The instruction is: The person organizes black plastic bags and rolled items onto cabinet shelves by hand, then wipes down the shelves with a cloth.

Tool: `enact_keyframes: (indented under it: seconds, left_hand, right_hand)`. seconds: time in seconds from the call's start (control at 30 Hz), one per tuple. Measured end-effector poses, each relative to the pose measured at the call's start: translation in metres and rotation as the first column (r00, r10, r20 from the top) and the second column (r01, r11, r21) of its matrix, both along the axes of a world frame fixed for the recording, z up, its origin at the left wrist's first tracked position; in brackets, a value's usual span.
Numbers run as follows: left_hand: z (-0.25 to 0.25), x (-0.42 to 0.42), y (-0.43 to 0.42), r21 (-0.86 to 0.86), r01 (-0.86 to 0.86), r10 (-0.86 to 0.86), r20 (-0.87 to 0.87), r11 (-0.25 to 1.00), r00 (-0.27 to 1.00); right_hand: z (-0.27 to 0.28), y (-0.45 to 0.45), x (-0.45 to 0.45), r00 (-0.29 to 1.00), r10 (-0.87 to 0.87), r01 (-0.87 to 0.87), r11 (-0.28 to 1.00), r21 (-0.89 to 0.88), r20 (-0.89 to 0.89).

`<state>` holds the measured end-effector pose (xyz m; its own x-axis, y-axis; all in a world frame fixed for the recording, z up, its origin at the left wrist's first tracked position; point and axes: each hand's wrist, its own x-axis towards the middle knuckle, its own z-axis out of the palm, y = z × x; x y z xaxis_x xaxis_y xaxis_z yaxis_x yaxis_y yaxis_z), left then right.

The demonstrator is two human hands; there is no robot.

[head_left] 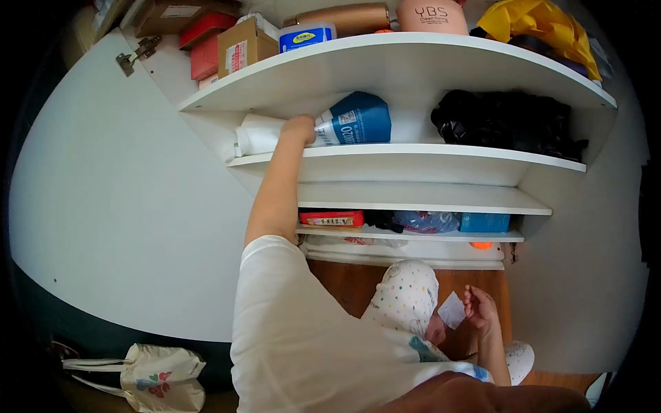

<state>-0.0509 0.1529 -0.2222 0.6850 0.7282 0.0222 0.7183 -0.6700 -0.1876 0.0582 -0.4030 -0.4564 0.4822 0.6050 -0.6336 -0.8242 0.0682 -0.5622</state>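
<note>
My left hand (299, 129) reaches onto the upper middle shelf, its fingers wrapped round the gathered white part of a blue-and-white plastic bag (365, 118) with printed lettering. Just left of that hand lies a white rolled or folded bundle (260, 134). Low on the right, over the floor, my right hand (482, 308) has its fingers curled. A small piece of white paper (452, 310) sits at its fingertips and appears pinched there. My knee in dotted white trousers (406, 292) and part of a bare foot are beside the paper.
A black plastic bag (506, 124) lies right on the same shelf (413, 149). Boxes (237, 49), a pink container (432, 15) and a yellow bag (540, 27) stand above. Lower down are a red packet (331, 219) and blue box (485, 222). The cabinet door (131, 199) stands open, with a tote bag (164, 378) below.
</note>
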Motion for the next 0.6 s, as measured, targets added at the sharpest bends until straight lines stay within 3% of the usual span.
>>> enact_keyframes:
  seconds: [0.07,0.1,0.17,0.23,0.33,0.47,0.53,0.6]
  left_hand:
    - [0.005,-0.01,0.001,-0.208,-0.123,0.142,0.081,0.97,0.986]
    - [0.002,-0.015,0.012,-0.207,-0.123,0.141,0.078,0.971,0.987]
    - [-0.008,-0.025,0.039,-0.109,0.104,-0.085,0.169,0.989,0.982]
    - [0.02,-0.04,0.018,-0.082,0.138,-0.124,0.161,0.987,0.979]
    - [0.067,-0.074,-0.06,-0.083,-0.1,0.114,0.19,0.992,0.975]
    - [0.009,-0.101,0.035,-0.049,-0.168,0.175,0.251,0.985,0.952]
    - [0.001,-0.104,0.042,-0.253,-0.05,0.151,0.396,0.966,0.906]
    - [0.002,-0.097,0.049,-0.353,-0.063,0.19,0.34,0.934,0.921]
  right_hand:
    - [-0.007,-0.002,0.001,1.0,-0.003,0.003,1.0,0.002,-0.001]
    - [-0.011,-0.005,0.002,1.0,0.011,-0.011,1.0,0.013,-0.004]
    - [-0.016,-0.011,0.005,1.0,0.023,-0.022,0.999,0.024,-0.008]
    - [-0.019,-0.016,0.003,1.0,-0.014,0.014,0.999,-0.051,0.004]
    - [-0.038,-0.025,0.007,0.999,-0.006,0.003,0.999,-0.054,-0.044]
    - [-0.057,-0.028,0.009,0.994,-0.035,0.026,0.996,-0.087,-0.101]
    - [-0.067,-0.029,0.01,0.994,-0.01,0.006,0.999,-0.035,-0.111]
    - [-0.072,-0.031,0.008,0.993,-0.007,0.003,0.999,-0.031,-0.119]
